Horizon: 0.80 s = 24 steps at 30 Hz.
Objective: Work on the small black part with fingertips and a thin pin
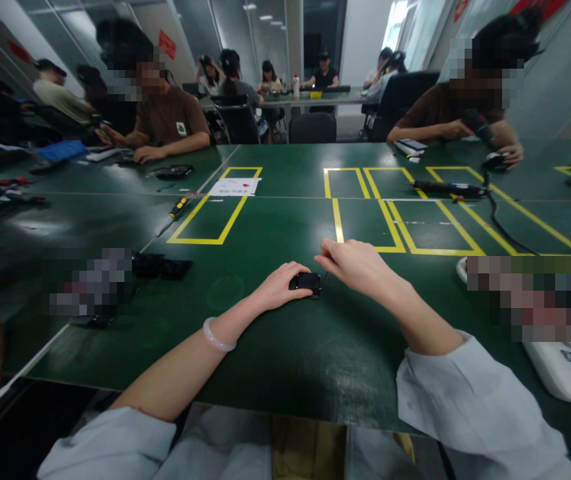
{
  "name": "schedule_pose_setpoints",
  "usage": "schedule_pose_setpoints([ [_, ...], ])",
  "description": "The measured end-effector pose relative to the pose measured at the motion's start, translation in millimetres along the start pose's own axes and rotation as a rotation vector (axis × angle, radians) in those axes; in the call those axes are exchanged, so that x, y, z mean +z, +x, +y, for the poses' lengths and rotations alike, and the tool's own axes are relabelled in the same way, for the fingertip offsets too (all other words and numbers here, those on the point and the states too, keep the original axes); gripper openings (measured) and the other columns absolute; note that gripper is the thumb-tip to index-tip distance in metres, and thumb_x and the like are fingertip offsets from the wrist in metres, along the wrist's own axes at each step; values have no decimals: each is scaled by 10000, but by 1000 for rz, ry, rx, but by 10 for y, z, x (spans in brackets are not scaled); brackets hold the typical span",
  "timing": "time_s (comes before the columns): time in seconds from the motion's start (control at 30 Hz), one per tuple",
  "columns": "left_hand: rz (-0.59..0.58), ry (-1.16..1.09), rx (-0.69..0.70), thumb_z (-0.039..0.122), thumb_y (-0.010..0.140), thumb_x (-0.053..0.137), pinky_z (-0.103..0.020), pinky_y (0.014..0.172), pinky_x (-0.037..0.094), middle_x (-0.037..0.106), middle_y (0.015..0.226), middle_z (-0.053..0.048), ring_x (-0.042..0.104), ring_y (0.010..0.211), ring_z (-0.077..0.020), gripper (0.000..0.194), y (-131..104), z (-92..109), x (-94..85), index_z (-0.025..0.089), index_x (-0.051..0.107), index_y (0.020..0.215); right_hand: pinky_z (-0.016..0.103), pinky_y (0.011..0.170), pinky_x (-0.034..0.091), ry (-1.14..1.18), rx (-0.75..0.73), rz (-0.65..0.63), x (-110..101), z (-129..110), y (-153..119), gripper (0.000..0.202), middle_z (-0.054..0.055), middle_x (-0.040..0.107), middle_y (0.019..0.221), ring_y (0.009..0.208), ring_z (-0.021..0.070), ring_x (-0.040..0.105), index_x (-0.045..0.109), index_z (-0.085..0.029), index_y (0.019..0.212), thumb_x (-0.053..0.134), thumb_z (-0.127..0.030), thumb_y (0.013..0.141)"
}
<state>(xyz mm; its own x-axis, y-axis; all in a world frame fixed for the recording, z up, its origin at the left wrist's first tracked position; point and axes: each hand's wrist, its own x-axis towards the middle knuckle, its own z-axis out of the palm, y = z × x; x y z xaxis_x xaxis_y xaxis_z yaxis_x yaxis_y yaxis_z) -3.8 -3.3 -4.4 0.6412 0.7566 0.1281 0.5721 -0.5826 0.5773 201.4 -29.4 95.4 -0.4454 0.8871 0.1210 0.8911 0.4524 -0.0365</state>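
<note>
My left hand (285,287) is closed around a small black rectangular device (309,284), its thumb along the near side and its fingers over the far side. The device rests on the green tabletop, or just above it; I cannot tell which. Just right of it, my right hand (350,263) is closed in a pinch, the thumb and forefinger together. A thin dark line, perhaps a wire or a slim tool tip, shows below these fingers near the device. What the pinch holds is too small to name.
Yellow tape rectangles (335,220) mark the green table (275,360). A yellow-black screwdriver (179,207) and a white paper (234,187) lie ahead. A white phone-shaped object (563,363) is at right, black pieces (163,265) at left. Two people work across the table.
</note>
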Motion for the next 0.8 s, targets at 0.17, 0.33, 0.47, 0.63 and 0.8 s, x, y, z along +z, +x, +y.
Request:
schedule_pose_setpoints([
  [0.17,0,-3,5,487,827,596,-337,836,423,571,1037,-39,535,967,-225,390,-3,1,1,234,551,1120,252,517,219,59,-17,-10,20,30,5,224,37,656,751,654,166,588,527,-202,956,373,-364,942],
  [0.33,6,7,12,486,831,592,-338,839,421,575,1027,-45,535,975,-230,382,-2,-18,4,230,555,1112,245,542,247,156,-60,-20,10,45,-16,165,21,638,754,617,137,539,488,-199,1019,382,-267,912],
  [0.47,8,6,18,487,828,594,-342,832,423,576,1028,-42,537,961,-230,390,2,-36,22,228,553,1116,244,528,229,136,-46,-8,15,43,-17,177,22,625,738,609,139,527,496,-206,980,376,-321,921],
  [0.63,11,14,26,491,831,589,-345,849,420,572,1030,-45,535,976,-231,390,1,-27,22,228,554,1117,248,519,212,106,-30,-18,48,57,5,201,25,624,720,601,147,533,508,-210,970,373,-353,929],
  [0.8,8,12,15,490,831,587,-353,857,420,572,1046,-53,533,986,-238,389,-3,-14,7,227,558,1117,246,528,231,150,-66,-24,27,44,-10,182,24,634,757,603,137,529,480,-206,1033,356,-280,923],
])
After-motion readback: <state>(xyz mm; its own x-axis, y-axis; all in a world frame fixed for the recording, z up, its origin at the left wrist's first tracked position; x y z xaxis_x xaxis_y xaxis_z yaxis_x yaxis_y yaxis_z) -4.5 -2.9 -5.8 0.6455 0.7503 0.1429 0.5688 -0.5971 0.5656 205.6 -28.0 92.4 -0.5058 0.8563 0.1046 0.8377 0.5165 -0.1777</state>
